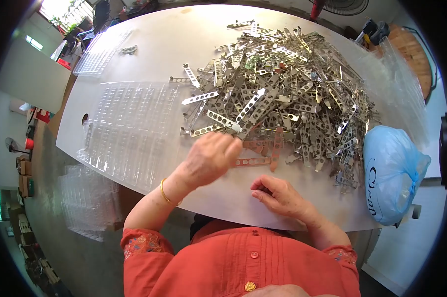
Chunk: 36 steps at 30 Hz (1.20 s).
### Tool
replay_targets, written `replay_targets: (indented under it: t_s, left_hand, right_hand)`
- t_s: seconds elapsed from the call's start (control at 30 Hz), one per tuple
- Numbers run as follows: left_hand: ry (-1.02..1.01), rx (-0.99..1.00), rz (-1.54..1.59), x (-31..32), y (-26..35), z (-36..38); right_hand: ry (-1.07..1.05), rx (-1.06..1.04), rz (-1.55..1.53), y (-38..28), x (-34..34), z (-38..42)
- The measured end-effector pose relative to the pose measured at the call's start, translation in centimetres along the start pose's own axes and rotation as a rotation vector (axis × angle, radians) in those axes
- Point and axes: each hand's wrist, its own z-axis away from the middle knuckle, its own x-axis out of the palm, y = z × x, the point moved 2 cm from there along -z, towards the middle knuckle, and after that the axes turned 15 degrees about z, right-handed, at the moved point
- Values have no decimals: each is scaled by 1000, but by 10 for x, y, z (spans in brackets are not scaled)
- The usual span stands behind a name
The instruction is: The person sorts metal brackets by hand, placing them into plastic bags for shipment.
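Observation:
Metal slotted brackets (263, 94), flat strips with rows of round holes, lie in a large heap on the white table. Over the near left edge of this heap, my left hand (211, 156) is closed with its fingers curled under. Whatever it may hold is hidden. Just right of its knuckles lie several brackets with a reddish tint (277, 143). My right hand (279, 195) rests near the table's front edge, below those brackets. Its fingers are half curled, the thumb stands apart from the index finger, and nothing shows between them.
Clear plastic trays with rows of slots (134, 114) lie on the table's left side. More trays (90, 198) are stacked below the table edge. A blue plastic bag (394, 173) sits at the right edge, with clear plastic sheets (396, 94) behind it. A fan (339, 6) stands beyond.

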Motion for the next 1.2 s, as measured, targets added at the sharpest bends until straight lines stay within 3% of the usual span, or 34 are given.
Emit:
replay_targets:
  t_s: [0.17, 0.6, 0.9, 0.97, 1.0, 1.07, 1.2]
  left_hand:
    - [37, -284, 44, 0, -30, -7]
    - [-64, -274, 43, 12, -50, -9]
    - [322, -214, 165, -4, -29, -34]
    - [492, -576, 888, -4, -20, -40]
    - [499, -577, 891, -6, -20, -42]
    - [419, -823, 1640, 1, -21, -43]
    - [361, -923, 1751, 42, -20, -37]
  right_hand:
    - [-59, 19, 13, 0, -4, -6]
    - [-63, 25, -1, 2, -3, -7]
    - [-63, -7, -12, 5, -3, -7]
    - [-93, 25, -20, 3, -6, -6]
    - [-80, 105, -182, 4, -7, -6]
    - [-72, 190, -336, 6, -11, -7]
    - [60, 207, -648, 21, -31, -13]
